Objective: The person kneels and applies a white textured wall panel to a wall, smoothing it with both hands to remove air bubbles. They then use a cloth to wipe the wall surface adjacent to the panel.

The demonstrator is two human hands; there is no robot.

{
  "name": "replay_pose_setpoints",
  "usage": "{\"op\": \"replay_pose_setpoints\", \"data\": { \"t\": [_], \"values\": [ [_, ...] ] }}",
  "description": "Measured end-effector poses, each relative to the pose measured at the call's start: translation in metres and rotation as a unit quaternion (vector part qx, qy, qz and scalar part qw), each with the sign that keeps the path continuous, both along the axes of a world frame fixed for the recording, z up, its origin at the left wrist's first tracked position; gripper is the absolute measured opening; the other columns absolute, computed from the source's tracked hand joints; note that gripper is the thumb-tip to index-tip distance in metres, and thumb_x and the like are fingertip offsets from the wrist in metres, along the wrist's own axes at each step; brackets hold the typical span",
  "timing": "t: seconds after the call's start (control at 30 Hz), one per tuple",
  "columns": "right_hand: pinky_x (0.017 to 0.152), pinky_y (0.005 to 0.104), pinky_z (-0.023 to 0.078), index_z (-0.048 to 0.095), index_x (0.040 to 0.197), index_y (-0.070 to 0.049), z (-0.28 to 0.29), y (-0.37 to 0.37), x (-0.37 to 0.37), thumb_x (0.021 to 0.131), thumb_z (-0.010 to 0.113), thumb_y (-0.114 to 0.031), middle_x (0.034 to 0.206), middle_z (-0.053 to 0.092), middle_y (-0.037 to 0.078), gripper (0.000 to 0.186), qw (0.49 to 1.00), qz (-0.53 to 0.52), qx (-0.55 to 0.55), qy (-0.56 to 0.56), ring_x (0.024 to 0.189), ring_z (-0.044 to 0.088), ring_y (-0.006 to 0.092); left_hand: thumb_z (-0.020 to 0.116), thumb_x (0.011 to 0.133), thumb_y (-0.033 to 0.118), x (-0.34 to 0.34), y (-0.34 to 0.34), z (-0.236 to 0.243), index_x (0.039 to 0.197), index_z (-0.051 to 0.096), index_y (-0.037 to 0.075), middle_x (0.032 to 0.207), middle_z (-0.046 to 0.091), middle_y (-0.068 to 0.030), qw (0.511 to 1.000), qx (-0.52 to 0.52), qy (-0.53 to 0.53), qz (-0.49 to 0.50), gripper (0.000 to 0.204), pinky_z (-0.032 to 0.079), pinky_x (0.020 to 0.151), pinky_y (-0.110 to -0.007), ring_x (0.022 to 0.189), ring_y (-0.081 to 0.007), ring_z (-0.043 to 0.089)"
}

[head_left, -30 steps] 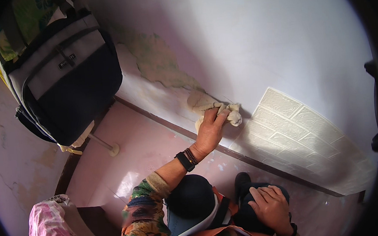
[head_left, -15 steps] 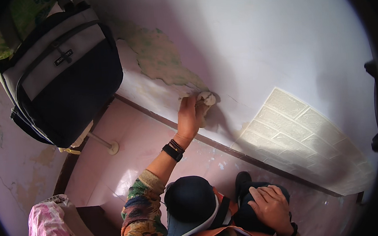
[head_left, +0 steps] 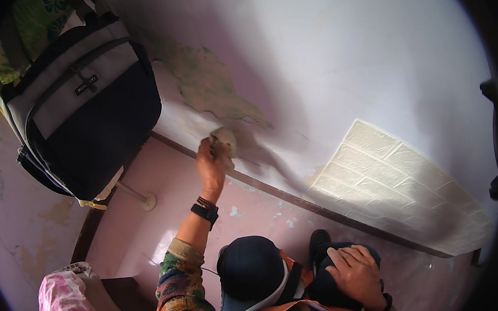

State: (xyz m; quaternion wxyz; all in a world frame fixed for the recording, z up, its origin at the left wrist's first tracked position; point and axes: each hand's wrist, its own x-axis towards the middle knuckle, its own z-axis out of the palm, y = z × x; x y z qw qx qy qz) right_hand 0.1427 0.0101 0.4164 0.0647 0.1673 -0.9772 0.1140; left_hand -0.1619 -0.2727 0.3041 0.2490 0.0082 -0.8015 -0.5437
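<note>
My left hand [head_left: 211,165] is closed round a crumpled off-white cloth [head_left: 226,145] and presses it to the low part of the wall, just above the dark baseboard. Some of the cloth is hidden by my fingers. Up and to the right of it, a patch of peeled paint [head_left: 212,80] shows greenish, bare plaster with a ragged edge. My right hand [head_left: 354,275] lies flat on my dark-trousered knee, fingers stretched out and nothing in them.
A black and grey backpack [head_left: 98,102] hangs at the upper left. White brick-patterned panelling [head_left: 390,186] covers the lower wall to the right. A dark brown baseboard [head_left: 298,201] borders the pink floor [head_left: 166,207]. Pink patterned fabric [head_left: 63,304] lies at the lower left.
My left hand has moved left and slightly down along the wall with the cloth, from the lower tip of the peeled patch to near the baseboard. My right hand stays on the knee.
</note>
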Motion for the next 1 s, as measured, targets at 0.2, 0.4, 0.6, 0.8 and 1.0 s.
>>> {"op": "replay_pose_setpoints", "data": {
  "t": [0.2,0.4,0.6,0.8,1.0],
  "values": [
    [0.094,0.0402,0.048,0.067,0.115,-0.002,-0.003,-0.001,0.000,0.081,0.075,-0.022,0.098,0.071,0.009,0.040,1.000,0.001,0.000,-0.005,0.098,0.067,0.0237,0.070,0.087,0.009,0.021,0.052,0.000,0.119,0.061,0.002,0.108,0.065,-0.0151,0.980,-0.110,0.056,-0.157,0.035,0.054,0.080,-0.034,0.092,-0.0246,0.067],
    [0.093,0.0402,0.048,0.067,0.115,-0.002,-0.002,-0.001,0.001,0.081,0.075,-0.022,0.097,0.071,0.009,0.040,1.000,0.000,0.003,-0.003,0.097,0.067,0.0237,0.068,0.087,0.015,-0.004,0.061,-0.010,0.117,0.061,0.001,0.102,0.066,-0.0189,0.987,0.000,0.012,-0.157,0.034,0.053,0.083,-0.040,0.094,-0.0364,0.065],
    [0.092,0.0404,0.048,0.068,0.114,-0.002,0.001,0.003,0.005,0.080,0.075,-0.022,0.097,0.071,0.010,0.040,1.000,-0.001,-0.001,0.001,0.096,0.067,0.0242,0.074,0.086,0.027,-0.047,-0.023,-0.058,0.097,0.060,0.003,0.085,0.069,-0.0108,0.993,0.104,-0.046,0.037,0.031,0.052,0.074,-0.038,0.077,-0.0239,0.066],
    [0.091,0.0402,0.049,0.068,0.114,-0.002,0.000,0.004,0.003,0.079,0.076,-0.022,0.095,0.072,0.009,0.041,1.000,-0.008,-0.008,-0.005,0.095,0.068,0.0244,0.073,0.087,0.019,-0.079,-0.057,-0.040,0.096,0.058,0.001,0.082,0.068,-0.0109,0.970,0.094,0.087,0.205,0.025,0.052,0.073,-0.036,0.075,-0.0207,0.064],
    [0.090,0.0399,0.049,0.068,0.113,-0.002,-0.001,0.001,0.000,0.079,0.075,-0.022,0.094,0.072,0.009,0.040,1.000,-0.001,0.001,0.003,0.094,0.068,0.0243,0.072,0.088,0.014,-0.102,-0.026,-0.019,0.103,0.060,0.003,0.096,0.066,-0.0057,0.947,0.302,-0.063,0.094,0.021,0.052,0.074,-0.031,0.086,-0.0143,0.062]
  ]
}}
